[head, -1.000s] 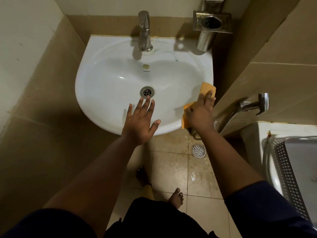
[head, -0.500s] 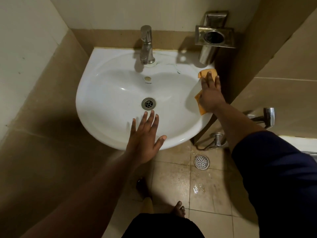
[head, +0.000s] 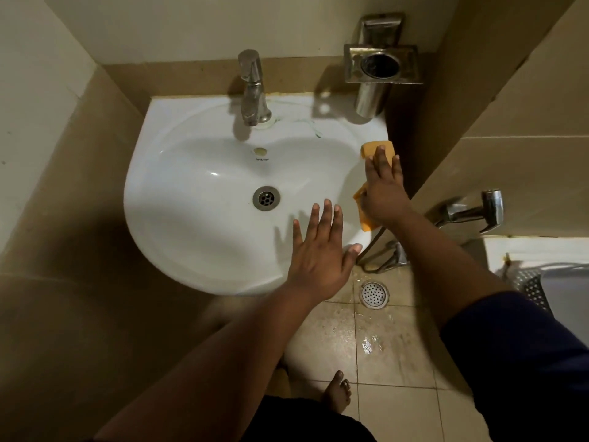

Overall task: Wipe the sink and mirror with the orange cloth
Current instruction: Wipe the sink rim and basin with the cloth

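A white wall-hung sink (head: 191, 218) fills the middle of the head view, with a round metal drain (head: 266, 198) and a chrome tap (head: 253, 90) at the back. My right hand (head: 384, 189) presses the orange cloth (head: 377, 147) flat on the sink's right rim, fingers straight; part of the cloth hangs below the palm. My left hand (head: 320, 253) is spread flat over the sink's front right rim, holding nothing. No mirror is in view.
A steel holder (head: 381, 67) is fixed to the wall above the sink's back right corner. A chrome spray tap (head: 475, 212) juts from the right wall. Below lie a wet tiled floor, a floor drain (head: 374, 295) and my bare foot (head: 338, 393).
My right hand slid the cloth along the right rim from the front edge toward the back. My left hand stayed over the front rim.
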